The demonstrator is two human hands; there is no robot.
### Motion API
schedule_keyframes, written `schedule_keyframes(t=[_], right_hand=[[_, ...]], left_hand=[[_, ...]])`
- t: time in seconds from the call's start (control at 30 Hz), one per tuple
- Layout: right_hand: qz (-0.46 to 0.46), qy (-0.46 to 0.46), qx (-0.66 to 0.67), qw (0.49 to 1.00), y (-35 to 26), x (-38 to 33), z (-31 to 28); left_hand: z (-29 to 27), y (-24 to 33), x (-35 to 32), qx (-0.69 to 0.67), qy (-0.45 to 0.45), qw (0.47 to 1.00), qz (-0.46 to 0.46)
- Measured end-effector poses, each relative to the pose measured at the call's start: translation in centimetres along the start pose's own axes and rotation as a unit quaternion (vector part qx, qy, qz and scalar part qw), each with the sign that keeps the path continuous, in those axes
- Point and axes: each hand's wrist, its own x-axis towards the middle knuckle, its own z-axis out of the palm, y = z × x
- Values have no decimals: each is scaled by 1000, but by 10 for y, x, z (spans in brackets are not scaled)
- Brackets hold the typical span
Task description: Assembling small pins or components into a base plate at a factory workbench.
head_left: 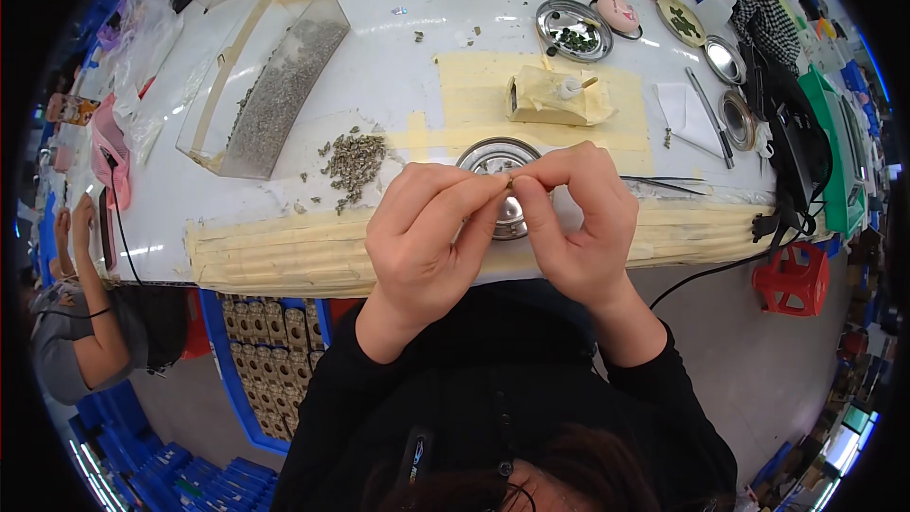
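Observation:
My left hand (431, 237) and my right hand (583, 228) meet fingertip to fingertip above a round metal dish (500, 146). Both are closed in a pinch on one tiny brownish-yellow piece (510, 182), too small to name. Part of the dish is hidden behind my fingers. To the left of my left hand lies a loose pile of small grey-green parts (353, 166). Beyond the dish stands a small tape-covered block (559, 100), with a white-tipped stick on top. Thin dark tweezers (664, 184) lie beside my right hand.
A clear bin (284, 76) full of small grey parts lies at the left. At the back right are a metal plate (573, 30) with dark green pieces and several round lids. Tape pads the table's front edge (275, 251). Another person's arm (90, 256) reaches in at far left.

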Motion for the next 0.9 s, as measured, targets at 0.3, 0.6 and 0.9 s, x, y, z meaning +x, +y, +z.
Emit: schedule_keyframes(t=[0.3, 0.6, 0.9], right_hand=[[53, -6, 107, 993, 7, -4, 5], [17, 16, 61, 998, 10, -4, 7], [-192, 97, -167, 962, 18, -1, 14]], left_hand=[[3, -6, -4, -29, 20, 999, 8], [2, -7, -4, -29, 4, 999, 14], [5, -5, -5, -27, 11, 999, -30]])
